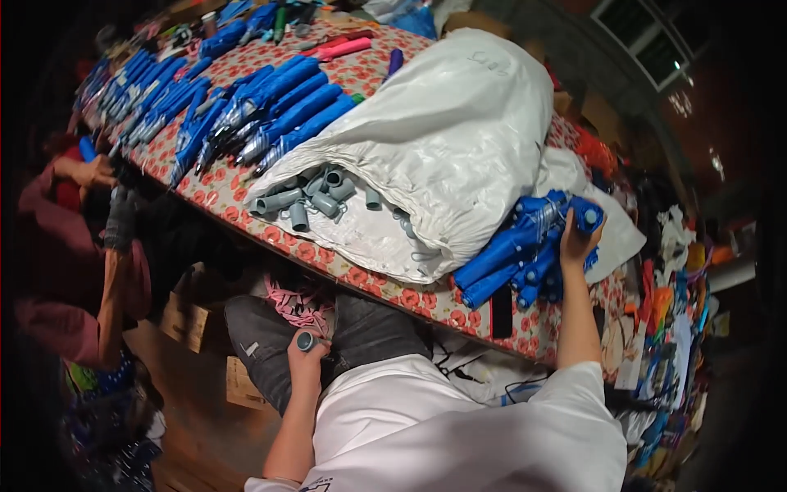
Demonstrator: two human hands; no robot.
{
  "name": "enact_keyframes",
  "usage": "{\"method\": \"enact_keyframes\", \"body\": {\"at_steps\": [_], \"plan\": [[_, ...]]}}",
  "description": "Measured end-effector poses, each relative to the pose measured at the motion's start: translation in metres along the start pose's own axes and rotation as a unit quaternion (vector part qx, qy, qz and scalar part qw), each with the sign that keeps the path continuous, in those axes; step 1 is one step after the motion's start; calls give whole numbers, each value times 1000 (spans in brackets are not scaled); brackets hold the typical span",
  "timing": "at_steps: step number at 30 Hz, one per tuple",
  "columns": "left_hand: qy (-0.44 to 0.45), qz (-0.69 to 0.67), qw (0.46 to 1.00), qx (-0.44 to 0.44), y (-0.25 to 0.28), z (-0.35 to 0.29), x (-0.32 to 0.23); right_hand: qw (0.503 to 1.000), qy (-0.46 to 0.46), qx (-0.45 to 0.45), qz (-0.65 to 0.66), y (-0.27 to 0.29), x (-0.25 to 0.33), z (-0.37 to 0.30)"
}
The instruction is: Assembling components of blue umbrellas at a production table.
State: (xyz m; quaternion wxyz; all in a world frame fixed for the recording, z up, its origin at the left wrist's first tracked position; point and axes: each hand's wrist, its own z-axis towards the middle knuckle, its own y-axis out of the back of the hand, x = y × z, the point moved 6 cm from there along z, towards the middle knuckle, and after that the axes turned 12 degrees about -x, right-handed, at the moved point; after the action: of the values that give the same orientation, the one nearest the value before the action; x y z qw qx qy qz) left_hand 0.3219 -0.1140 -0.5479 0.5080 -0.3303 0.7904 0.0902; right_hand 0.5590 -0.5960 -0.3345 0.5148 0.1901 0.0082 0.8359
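Note:
My left hand, over my lap, is closed around a grey umbrella handle whose round end faces up. At the table's right side, my right hand is wrapped round a folded blue umbrella, its round end up. That umbrella is at a heap of other folded blue umbrellas. Left of the heap lies a large white sack, its mouth toward me. Several loose grey handles, some with cord loops, spill from the mouth.
Rows of folded blue umbrellas cover the table's far left. A flowered cloth covers the table. A black flat object lies near the front edge. At the left, another person's gloved hand is at work. Mixed clutter crowds the right.

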Motion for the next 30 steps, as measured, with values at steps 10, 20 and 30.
{"method": "enact_keyframes", "body": {"at_steps": [10, 20, 30], "plan": [[-221, 107, 969, -5, -33, -11, -56, 901, -354, -143, 205, -16, 105, 20], [-421, 228, 878, 28, -58, -50, -109, 547, -588, 202, 560, -72, 290, -83], [-346, 269, 899, 6, -41, -67, -104, 578, -563, 443, 392, -75, 319, -182]]}}
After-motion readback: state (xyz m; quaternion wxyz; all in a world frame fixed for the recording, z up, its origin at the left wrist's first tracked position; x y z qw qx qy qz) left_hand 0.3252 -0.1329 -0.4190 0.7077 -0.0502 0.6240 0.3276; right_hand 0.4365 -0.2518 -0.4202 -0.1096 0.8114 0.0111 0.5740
